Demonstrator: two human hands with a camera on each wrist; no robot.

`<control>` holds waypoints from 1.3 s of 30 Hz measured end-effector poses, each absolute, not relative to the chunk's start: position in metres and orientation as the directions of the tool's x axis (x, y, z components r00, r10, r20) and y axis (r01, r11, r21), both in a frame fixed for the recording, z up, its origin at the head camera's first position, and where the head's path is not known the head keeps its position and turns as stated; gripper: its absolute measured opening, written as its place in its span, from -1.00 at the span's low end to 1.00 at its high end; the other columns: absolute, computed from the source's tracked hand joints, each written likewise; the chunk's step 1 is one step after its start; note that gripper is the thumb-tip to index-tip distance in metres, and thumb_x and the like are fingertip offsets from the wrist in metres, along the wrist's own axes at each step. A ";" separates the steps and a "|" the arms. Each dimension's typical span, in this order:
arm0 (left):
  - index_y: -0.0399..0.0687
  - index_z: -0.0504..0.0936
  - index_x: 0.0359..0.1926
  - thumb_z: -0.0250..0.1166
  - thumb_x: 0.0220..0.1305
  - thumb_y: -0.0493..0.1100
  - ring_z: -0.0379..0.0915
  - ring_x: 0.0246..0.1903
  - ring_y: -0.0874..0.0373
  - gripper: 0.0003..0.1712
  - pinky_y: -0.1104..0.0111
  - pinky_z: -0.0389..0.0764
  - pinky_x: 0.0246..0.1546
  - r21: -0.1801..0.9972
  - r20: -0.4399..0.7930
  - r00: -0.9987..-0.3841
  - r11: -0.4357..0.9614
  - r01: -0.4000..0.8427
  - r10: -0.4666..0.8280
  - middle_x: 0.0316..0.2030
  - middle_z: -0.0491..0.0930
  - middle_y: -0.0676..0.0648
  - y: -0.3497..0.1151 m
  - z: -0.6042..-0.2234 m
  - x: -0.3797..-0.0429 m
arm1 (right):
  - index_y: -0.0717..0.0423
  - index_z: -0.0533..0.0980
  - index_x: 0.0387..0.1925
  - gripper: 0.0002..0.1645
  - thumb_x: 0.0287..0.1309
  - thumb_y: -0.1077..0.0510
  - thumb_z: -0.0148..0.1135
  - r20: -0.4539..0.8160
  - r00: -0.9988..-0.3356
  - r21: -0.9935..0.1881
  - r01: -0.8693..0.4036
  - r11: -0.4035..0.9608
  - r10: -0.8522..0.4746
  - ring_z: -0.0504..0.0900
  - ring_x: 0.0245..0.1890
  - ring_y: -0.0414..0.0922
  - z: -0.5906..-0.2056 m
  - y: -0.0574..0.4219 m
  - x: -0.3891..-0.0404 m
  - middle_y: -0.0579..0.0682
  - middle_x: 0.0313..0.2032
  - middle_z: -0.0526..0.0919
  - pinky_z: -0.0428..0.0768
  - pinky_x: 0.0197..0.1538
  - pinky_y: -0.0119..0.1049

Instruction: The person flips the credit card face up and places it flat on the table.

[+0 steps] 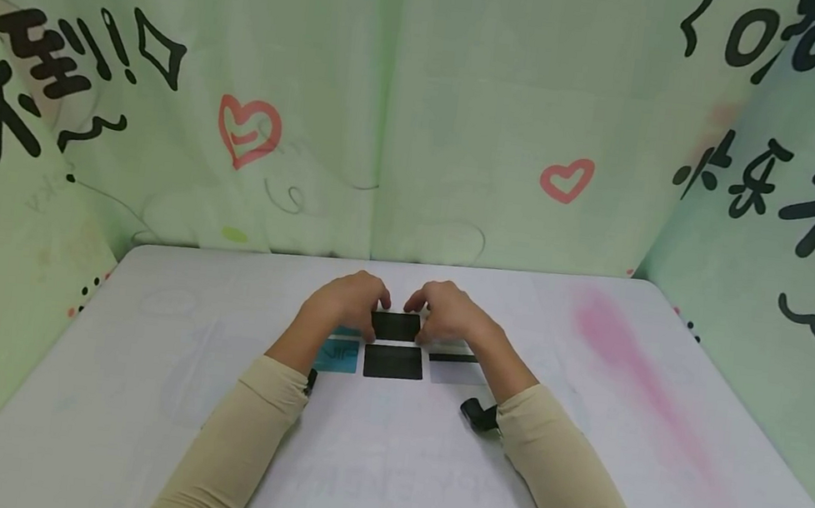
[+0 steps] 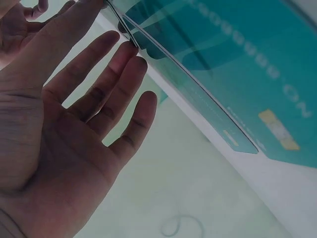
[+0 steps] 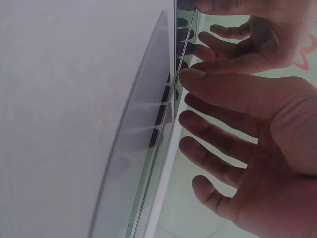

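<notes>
A black card (image 1: 396,328) lies between my two hands in the back row of a small array of cards. My left hand (image 1: 350,304) holds its left end, thumb at the near corner and fingertips at the far edge. At the right end my right hand (image 1: 449,313) holds it likewise, thumb near and fingers beyond. In both wrist views the remaining fingers are spread and fairly straight. Just in front lies a second black card (image 1: 393,363). Left of it is a teal card (image 1: 337,357) with lettering, and another teal card (image 2: 218,124) sits behind, partly hidden by my left hand.
A pale card with a dark stripe (image 1: 454,371) lies at the right of the front row, glossy in the right wrist view. Another is partly covered by my right hand. The white tabletop (image 1: 383,469) carries a pink smear (image 1: 635,372). Green printed curtains (image 1: 472,85) stand around it.
</notes>
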State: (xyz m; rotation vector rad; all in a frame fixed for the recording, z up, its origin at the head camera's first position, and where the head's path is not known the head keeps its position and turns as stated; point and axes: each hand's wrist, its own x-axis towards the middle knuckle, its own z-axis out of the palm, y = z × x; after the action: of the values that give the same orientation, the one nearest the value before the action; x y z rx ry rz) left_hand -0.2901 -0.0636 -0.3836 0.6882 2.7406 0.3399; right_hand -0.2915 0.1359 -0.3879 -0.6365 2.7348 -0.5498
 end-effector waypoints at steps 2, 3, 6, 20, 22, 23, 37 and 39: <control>-0.12 0.69 0.20 0.64 0.06 -0.17 0.63 -0.08 0.05 -0.36 0.14 0.66 0.07 0.298 -0.222 -0.846 0.860 0.415 0.485 -0.02 0.72 -0.13 -0.063 -0.384 -0.289 | 0.10 0.69 0.15 -0.35 -0.08 0.28 0.60 -0.180 -0.864 -0.412 -0.368 0.834 -0.470 0.64 0.11 0.07 -0.389 0.136 -0.291 0.03 0.11 0.75 0.62 0.19 0.03; -0.12 0.69 0.20 0.64 0.06 -0.18 0.63 -0.09 0.05 -0.37 0.14 0.66 0.07 0.298 -0.220 -0.848 0.861 0.413 0.483 -0.03 0.72 -0.12 -0.063 -0.384 -0.289 | 0.09 0.69 0.15 -0.36 -0.09 0.28 0.60 -0.178 -0.864 -0.404 -0.372 0.836 -0.471 0.64 0.08 0.06 -0.389 0.136 -0.291 0.02 0.10 0.75 0.62 0.17 0.02; -0.12 0.71 0.17 0.64 0.05 -0.19 0.62 -0.10 0.07 -0.39 0.15 0.66 0.07 0.296 -0.211 -0.851 0.861 0.413 0.481 -0.05 0.73 -0.12 -0.063 -0.385 -0.289 | 0.08 0.70 0.14 -0.36 -0.10 0.28 0.59 -0.172 -0.863 -0.388 -0.384 0.838 -0.475 0.61 -0.02 0.01 -0.391 0.135 -0.291 0.01 0.08 0.76 0.61 0.10 -0.02; -0.13 0.74 0.13 0.61 0.09 -0.19 0.60 -0.13 0.10 -0.46 0.17 0.65 0.05 0.293 -0.213 -0.845 0.858 0.423 0.490 0.03 0.72 -0.10 -0.063 -0.386 -0.289 | 0.10 0.68 0.16 -0.33 -0.11 0.26 0.61 -0.175 -0.862 -0.390 -0.383 0.837 -0.476 0.61 -0.02 -0.01 -0.392 0.136 -0.289 0.03 0.10 0.75 0.62 0.09 -0.03; -0.13 0.75 0.11 0.60 0.09 -0.19 0.60 -0.14 0.10 -0.48 0.18 0.66 0.04 0.296 -0.211 -0.841 0.852 0.431 0.498 0.01 0.72 -0.09 -0.063 -0.386 -0.289 | 0.10 0.68 0.16 -0.32 -0.10 0.25 0.62 -0.183 -0.863 -0.389 -0.377 0.841 -0.471 0.61 -0.03 0.00 -0.391 0.135 -0.288 0.03 0.11 0.74 0.63 0.08 -0.03; -0.13 0.75 0.11 0.60 0.09 -0.20 0.60 -0.14 0.10 -0.49 0.18 0.66 0.03 0.297 -0.211 -0.839 0.851 0.433 0.501 0.00 0.72 -0.09 -0.063 -0.386 -0.289 | 0.09 0.68 0.17 -0.32 -0.09 0.25 0.62 -0.186 -0.863 -0.388 -0.374 0.842 -0.469 0.61 -0.04 0.00 -0.391 0.135 -0.288 0.03 0.12 0.74 0.63 0.07 -0.03; -0.10 0.74 0.11 0.60 0.09 -0.15 0.59 -0.20 0.11 -0.48 0.17 0.66 -0.06 0.308 -0.207 -0.849 0.856 0.414 0.486 -0.08 0.72 -0.05 -0.065 -0.383 -0.288 | 0.10 0.66 0.20 -0.31 -0.07 0.24 0.61 -0.197 -0.857 -0.392 -0.377 0.839 -0.477 0.58 -0.03 -0.01 -0.387 0.135 -0.288 0.04 0.12 0.72 0.60 0.09 -0.04; -0.10 0.74 0.11 0.60 0.08 -0.13 0.59 -0.21 0.12 -0.47 0.18 0.66 -0.08 0.309 -0.199 -0.849 0.853 0.421 0.490 -0.09 0.72 -0.04 -0.065 -0.382 -0.290 | 0.10 0.64 0.22 -0.29 -0.07 0.24 0.60 -0.194 -0.856 -0.396 -0.378 0.837 -0.479 0.59 -0.01 0.00 -0.386 0.136 -0.289 0.04 0.13 0.72 0.60 0.11 -0.03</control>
State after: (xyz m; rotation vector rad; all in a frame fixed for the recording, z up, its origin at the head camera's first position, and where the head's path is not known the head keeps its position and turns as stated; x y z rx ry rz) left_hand -0.2896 -0.0654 -0.3820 0.6917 2.7589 0.3700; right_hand -0.2889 0.1361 -0.3857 -0.6514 2.7308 -0.5028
